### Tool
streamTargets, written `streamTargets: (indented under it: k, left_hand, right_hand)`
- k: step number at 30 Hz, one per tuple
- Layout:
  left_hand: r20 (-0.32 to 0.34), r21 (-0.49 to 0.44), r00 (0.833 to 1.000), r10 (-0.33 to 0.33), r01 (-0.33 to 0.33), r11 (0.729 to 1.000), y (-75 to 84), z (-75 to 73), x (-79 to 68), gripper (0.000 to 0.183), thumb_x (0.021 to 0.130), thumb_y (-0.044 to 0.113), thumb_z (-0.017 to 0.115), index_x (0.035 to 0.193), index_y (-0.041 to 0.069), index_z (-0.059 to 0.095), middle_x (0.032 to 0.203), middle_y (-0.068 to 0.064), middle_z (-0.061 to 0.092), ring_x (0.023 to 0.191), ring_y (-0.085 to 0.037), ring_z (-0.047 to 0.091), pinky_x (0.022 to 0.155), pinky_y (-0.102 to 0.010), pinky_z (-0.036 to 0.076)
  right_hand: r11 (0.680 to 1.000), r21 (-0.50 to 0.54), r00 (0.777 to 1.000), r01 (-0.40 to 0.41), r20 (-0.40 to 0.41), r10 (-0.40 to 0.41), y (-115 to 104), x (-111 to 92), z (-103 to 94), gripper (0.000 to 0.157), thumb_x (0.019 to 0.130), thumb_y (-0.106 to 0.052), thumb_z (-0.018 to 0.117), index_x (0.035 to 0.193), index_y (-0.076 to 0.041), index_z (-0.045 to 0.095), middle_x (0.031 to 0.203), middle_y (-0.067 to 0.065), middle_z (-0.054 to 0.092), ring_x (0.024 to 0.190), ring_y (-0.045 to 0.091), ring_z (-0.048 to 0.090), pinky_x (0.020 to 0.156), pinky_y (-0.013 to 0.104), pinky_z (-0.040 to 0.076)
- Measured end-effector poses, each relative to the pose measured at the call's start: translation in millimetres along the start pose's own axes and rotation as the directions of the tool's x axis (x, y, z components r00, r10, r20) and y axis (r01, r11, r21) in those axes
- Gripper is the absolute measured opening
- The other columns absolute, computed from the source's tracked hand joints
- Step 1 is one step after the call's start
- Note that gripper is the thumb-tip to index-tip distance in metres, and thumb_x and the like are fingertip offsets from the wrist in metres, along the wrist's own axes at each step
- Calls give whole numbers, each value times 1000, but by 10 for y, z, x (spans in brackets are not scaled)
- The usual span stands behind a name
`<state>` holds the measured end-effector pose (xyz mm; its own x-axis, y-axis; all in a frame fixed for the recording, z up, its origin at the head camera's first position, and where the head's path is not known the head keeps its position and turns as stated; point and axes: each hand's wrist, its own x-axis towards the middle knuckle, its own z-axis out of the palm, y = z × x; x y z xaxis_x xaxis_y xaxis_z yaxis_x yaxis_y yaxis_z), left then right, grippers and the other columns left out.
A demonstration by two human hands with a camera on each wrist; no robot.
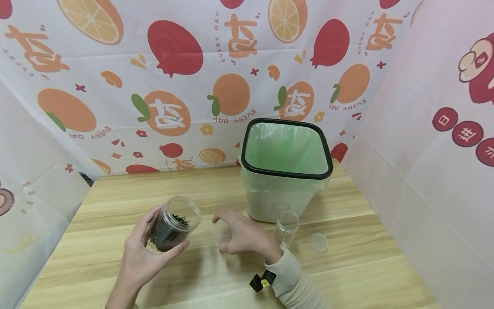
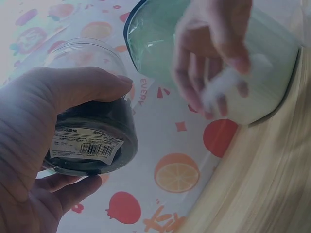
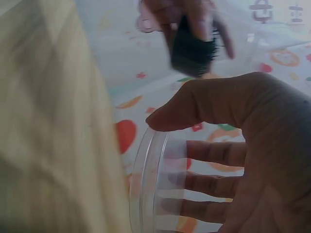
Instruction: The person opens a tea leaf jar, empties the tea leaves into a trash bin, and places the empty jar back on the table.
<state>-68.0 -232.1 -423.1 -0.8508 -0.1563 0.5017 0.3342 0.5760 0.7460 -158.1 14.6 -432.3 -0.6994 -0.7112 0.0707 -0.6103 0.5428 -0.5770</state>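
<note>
In the head view my left hand (image 1: 144, 257) grips a clear jar (image 1: 178, 229), tilted and uncovered, with dark dried leaves in its lower part. A barcode label shows on the jar's base (image 2: 92, 145) in the left wrist view. My right hand (image 1: 245, 234) is to the right of the jar, apart from it. In the right wrist view it holds a clear round lid (image 3: 148, 179) between the thumb and the fingers. The lid is faint and blurred in the head view. An empty clear glass (image 1: 286, 227) stands beside my right wrist.
A bin (image 1: 283, 193) with a black rim and pale green liner stands at the back right of the wooden table (image 1: 127, 193). A small translucent disc (image 1: 319, 243) lies right of the glass. Fruit-patterned sheets (image 1: 231, 51) hang behind and at both sides.
</note>
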Motion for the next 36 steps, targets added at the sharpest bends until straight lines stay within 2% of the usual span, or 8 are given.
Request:
streamTargets:
  k: [8,13,18,22,25,29,32,36]
  left_hand:
    - [-19,-11,999,-45,44,999,23,-9,6,108,52,-2,99,147,19,51,136,16,58,122,4,55,101,-2,41]
    - [-23,-20,998,-51,51,999,41,-11,16,109,52,-3,98,147,20,51,138,9,60,123,3,55,100,-2,42]
    - [-12,-19,1000,-29,29,999,50,6,17,110,52,-2,99,149,19,49,139,2,60,123,3,55,100,-2,42]
    - [-14,-32,1000,-12,12,999,57,27,11,110,51,-2,99,148,19,50,139,2,60,123,3,55,99,-2,42]
    - [-21,-42,1000,3,-4,999,70,40,23,111,50,-3,99,148,18,50,138,8,60,122,3,56,98,-2,42]
    - [-29,-48,999,38,-39,998,79,52,51,111,49,-5,99,147,15,51,137,15,59,122,3,57,97,-2,43]
    - [-30,-51,998,64,-65,997,77,68,69,111,49,-5,99,147,15,51,136,12,60,121,2,57,97,-2,44]
    - [-39,-61,996,76,-79,995,73,93,96,114,47,-6,99,148,14,50,135,-1,62,120,0,57,97,-3,44]
  right_hand:
    - [995,-99,996,-23,86,31,120,15,268,62,74,-17,81,132,-17,59,140,-2,60,129,15,56,108,33,49]
    - [990,-134,991,-51,117,67,147,20,380,66,72,-16,82,134,-20,58,142,-3,58,130,15,54,110,33,48]
    - [985,-166,989,-55,127,77,163,5,431,65,74,-16,81,135,-21,58,143,-3,57,132,15,54,111,34,47]
    - [981,-187,989,-45,129,70,182,-10,449,61,76,-16,80,134,-20,59,143,-2,57,131,16,54,109,33,48]
    - [980,-195,990,-36,126,61,196,-12,455,60,77,-17,81,134,-19,59,142,-2,58,131,17,53,110,34,47]
    - [977,-212,990,-24,131,53,191,-11,438,59,81,-24,81,135,-20,58,147,0,56,139,20,49,118,40,42]
    - [975,-223,991,-4,129,34,162,-18,386,56,86,-30,77,138,-20,57,151,3,53,144,22,45,122,43,38]
    - [975,-220,995,30,97,-9,76,-43,228,53,91,-31,72,140,-19,55,153,5,51,146,22,44,121,44,39]
